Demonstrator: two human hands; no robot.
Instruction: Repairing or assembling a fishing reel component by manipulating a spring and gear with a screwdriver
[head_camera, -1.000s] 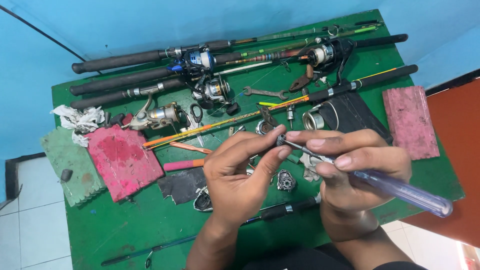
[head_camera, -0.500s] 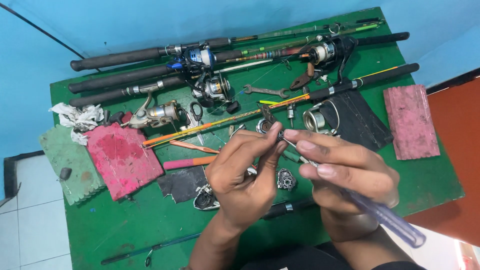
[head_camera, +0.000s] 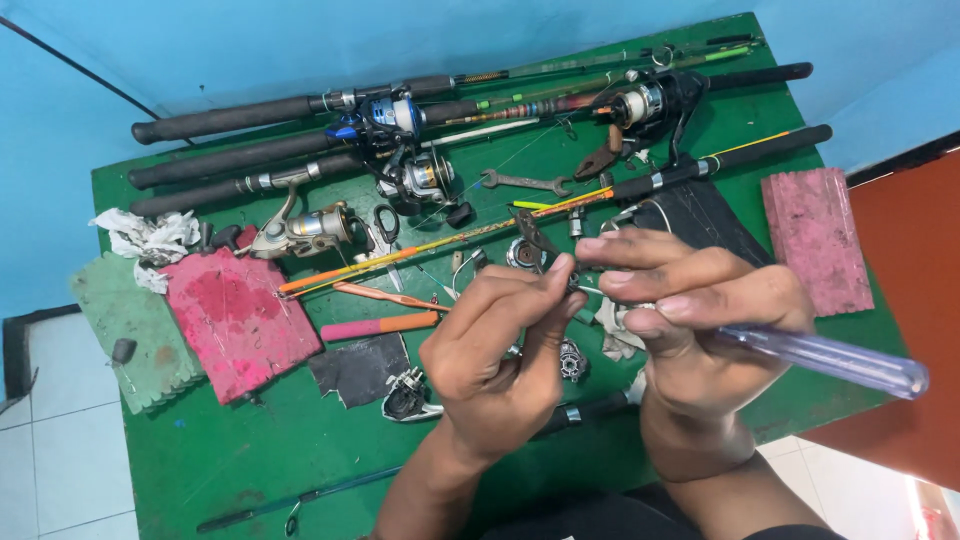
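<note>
Left hand (head_camera: 495, 350) pinching a small metal part (head_camera: 572, 283) steady, right hand (head_camera: 690, 320) gripping a clear-handled screwdriver (head_camera: 820, 358) (tip at part), above green surface (head_camera: 250, 460) of fishing reels.

Both hands meet above the green table (head_camera: 250, 470): left hand (head_camera: 495, 365) pinches a small part, too small to ID. Right hand (head_camera: 690, 320) grips a clear-handled screwdriver (head_camera: 820, 360), tip at that part. Rods w/ reels (head_camera: 420, 180) lie behind; pink foam block (head_camera: 235, 320) at left.
</note>
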